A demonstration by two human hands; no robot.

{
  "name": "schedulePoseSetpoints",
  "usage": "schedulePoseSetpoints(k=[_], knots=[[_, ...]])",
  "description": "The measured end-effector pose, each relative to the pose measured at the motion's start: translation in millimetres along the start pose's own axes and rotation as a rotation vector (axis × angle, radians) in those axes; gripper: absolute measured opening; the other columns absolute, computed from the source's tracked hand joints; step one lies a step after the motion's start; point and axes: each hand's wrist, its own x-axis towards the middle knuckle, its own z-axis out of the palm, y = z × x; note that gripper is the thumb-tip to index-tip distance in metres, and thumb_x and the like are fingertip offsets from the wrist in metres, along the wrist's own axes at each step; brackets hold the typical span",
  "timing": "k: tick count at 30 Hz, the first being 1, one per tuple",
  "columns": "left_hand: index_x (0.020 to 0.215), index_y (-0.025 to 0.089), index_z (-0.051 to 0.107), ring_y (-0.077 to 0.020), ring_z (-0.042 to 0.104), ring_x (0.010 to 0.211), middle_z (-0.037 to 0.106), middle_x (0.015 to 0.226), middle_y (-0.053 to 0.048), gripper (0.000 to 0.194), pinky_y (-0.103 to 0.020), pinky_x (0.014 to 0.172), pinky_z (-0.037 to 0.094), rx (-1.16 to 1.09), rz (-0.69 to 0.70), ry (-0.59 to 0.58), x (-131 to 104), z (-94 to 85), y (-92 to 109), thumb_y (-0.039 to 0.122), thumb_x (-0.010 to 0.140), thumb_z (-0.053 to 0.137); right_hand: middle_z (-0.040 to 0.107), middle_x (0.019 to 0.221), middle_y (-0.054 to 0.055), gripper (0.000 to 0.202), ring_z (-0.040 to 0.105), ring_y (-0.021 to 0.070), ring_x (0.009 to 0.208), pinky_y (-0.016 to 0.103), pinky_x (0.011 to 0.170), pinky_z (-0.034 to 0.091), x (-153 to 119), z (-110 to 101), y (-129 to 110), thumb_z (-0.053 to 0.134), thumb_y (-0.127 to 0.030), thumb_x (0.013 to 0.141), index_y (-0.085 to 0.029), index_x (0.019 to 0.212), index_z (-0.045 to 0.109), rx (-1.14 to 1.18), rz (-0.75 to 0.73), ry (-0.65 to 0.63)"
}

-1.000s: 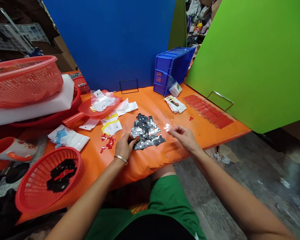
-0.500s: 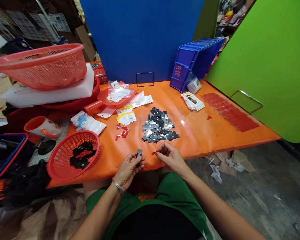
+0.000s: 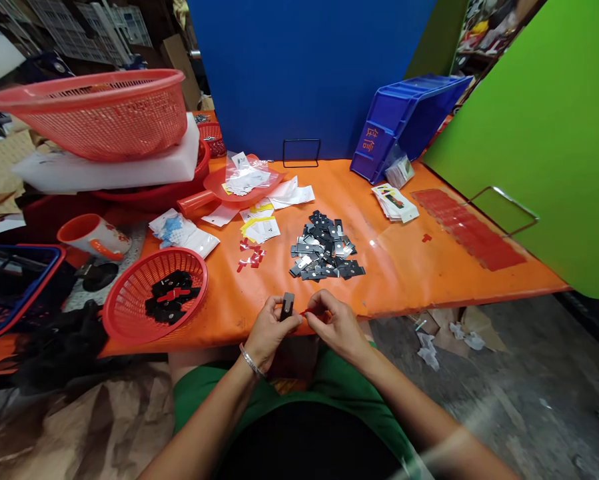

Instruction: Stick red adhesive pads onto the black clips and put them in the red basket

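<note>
My left hand (image 3: 269, 332) is closed around a small black metal plate (image 3: 288, 307), which stands up between thumb and fingers. Close beside it, my right hand (image 3: 336, 325) pinches a thin red plastic piece (image 3: 305, 312), mostly hidden by the fingertips. The red piece is near the plate; whether they touch I cannot tell. Beyond the hands lies a heap of similar black and silver plates (image 3: 324, 250). Several red T-shaped pieces (image 3: 252, 255) are scattered to its left.
A red basket (image 3: 116, 313) at left holds black plates with a red piece on top. Behind it are a mug (image 3: 95, 237), packets (image 3: 194, 237) and a red scoop (image 3: 199, 202). A blue crate (image 3: 379, 127) leans at the back right, near stacked cards (image 3: 395, 203) and a red sheet (image 3: 469, 230).
Both hands have come closer together, the left moving right with the plate, which is turned more upright. The whole view has shifted slightly.
</note>
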Motion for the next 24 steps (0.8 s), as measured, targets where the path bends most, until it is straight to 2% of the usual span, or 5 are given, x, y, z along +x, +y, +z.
schedulePoseSetpoints(k=[4, 9, 13, 18, 24], knots=[[0.095, 0.018, 0.046, -0.0072, 0.053, 0.061, 0.058, 0.068, 0.005, 0.046, -0.019, 0.063, 0.039, 0.049, 0.057, 0.016, 2, -0.8, 0, 0.028, 0.06, 0.075, 0.057, 0.074, 0.0, 0.01, 0.048, 0.0122, 0.057, 0.024, 0.05, 0.038, -4, 4, -1, 0.059, -0.029, 0.077, -0.023, 0.082, 0.054, 0.108, 0.077, 0.004], [0.097, 0.018, 0.046, -0.009, 0.054, 0.064, 0.06, 0.069, 0.005, 0.047, -0.021, 0.065, 0.04, 0.107, 0.131, 0.092, 6, -0.5, 8, 0.028, 0.061, 0.074, 0.053, 0.114, 0.006, 0.06, 0.053, 0.011, 0.063, 0.023, 0.052, 0.042, -13, 20, 0, 0.07, -0.03, 0.068, -0.028, 0.121, 0.042, 0.258, 0.183, 0.019], [0.097, 0.017, 0.045, -0.0089, 0.054, 0.061, 0.06, 0.068, 0.005, 0.047, -0.021, 0.063, 0.04, 0.134, 0.124, 0.11, 8, -0.6, 10, 0.027, 0.06, 0.073, 0.049, 0.116, 0.008, 0.085, 0.053, 0.0083, 0.061, 0.023, 0.052, 0.043, -10, 21, 1, 0.073, -0.033, 0.064, -0.029, 0.134, 0.026, 0.402, 0.278, 0.082], [0.095, 0.017, 0.046, -0.0079, 0.055, 0.061, 0.06, 0.067, 0.006, 0.046, -0.02, 0.063, 0.04, 0.107, 0.077, 0.043, 3, -0.5, 5, 0.027, 0.061, 0.075, 0.06, 0.084, 0.003, 0.042, 0.053, 0.0121, 0.063, 0.024, 0.054, 0.044, -1, 6, 3, 0.072, -0.041, 0.064, -0.017, 0.096, 0.061, 0.462, 0.394, -0.01], [0.096, 0.015, 0.051, -0.0108, 0.062, 0.068, 0.067, 0.075, -0.001, 0.048, -0.022, 0.067, 0.046, 0.043, 0.021, 0.03, 0, -1.0, 8, 0.024, 0.058, 0.079, 0.056, 0.066, 0.0, 0.023, 0.05, 0.0134, 0.058, 0.027, 0.055, 0.043, 2, 1, 4, 0.069, -0.04, 0.068, -0.019, 0.064, 0.061, 0.354, 0.291, 0.049]])
